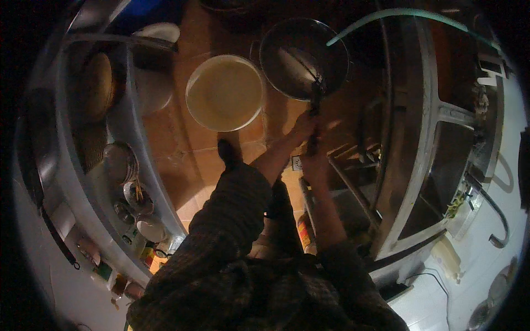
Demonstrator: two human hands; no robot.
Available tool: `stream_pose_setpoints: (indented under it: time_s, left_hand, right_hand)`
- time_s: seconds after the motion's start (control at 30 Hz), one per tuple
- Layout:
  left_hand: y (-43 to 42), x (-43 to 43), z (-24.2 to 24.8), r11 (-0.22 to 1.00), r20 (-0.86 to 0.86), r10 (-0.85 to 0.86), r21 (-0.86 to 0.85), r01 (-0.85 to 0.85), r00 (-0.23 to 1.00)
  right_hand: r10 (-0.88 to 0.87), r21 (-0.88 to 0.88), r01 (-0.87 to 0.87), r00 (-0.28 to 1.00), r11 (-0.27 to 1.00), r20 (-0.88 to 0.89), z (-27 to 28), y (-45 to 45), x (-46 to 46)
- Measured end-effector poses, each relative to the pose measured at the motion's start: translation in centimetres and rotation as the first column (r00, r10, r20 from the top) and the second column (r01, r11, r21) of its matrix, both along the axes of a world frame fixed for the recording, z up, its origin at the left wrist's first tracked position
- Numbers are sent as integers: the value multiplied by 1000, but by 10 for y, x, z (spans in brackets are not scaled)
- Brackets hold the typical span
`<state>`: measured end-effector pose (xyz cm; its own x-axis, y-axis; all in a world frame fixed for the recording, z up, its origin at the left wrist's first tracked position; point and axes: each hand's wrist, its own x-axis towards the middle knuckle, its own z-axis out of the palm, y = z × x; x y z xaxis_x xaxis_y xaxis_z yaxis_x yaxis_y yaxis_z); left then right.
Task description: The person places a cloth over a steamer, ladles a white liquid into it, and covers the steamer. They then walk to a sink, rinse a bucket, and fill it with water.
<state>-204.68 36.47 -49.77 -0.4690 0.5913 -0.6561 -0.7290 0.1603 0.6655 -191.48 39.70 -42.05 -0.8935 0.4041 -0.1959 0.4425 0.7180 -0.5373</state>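
Observation:
My left hand (305, 125) and my right hand (314, 165) are both closed around a dark, slender object (316, 97), the left one farther from my body. Its far end reaches over the near rim of a large dark round pot (265, 76) on the floor. A pale elongated shape (296, 66) shows inside this pot; I cannot tell whether it is a thing or a reflection. The tip of a pale green hose (397, 13) hangs over the pot's right side. Left of the pot stands a white-rimmed basin (225, 93) with cloudy, yellowish contents.
On my left, a metal shelf unit (145, 145) holds stacked bowls (121, 162), a cup with chopsticks (138, 195) and a round tray (99, 87). To my right is a metal sink (432, 165) with a curved faucet (497, 223). A floor drain (297, 163) lies near my hands.

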Motion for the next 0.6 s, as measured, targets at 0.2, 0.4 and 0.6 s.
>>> stream_pose_setpoints:
  time_s: [0.2,0.4,0.6]
  left_hand:
    - [-11,4,-8,994,-25,-109,1,109,994]
    - [-12,31,35,993,-435,-110,-96,75,894]
    - [-56,91,120,991,-481,-29,-125,-36,876]
  right_hand:
    - [-270,-106,286,952,952,144,4,-14,5]
    - [-363,-382,437,897,814,253,35,-12,28]
    - [-174,-374,204,978,905,113,80,-12,82]
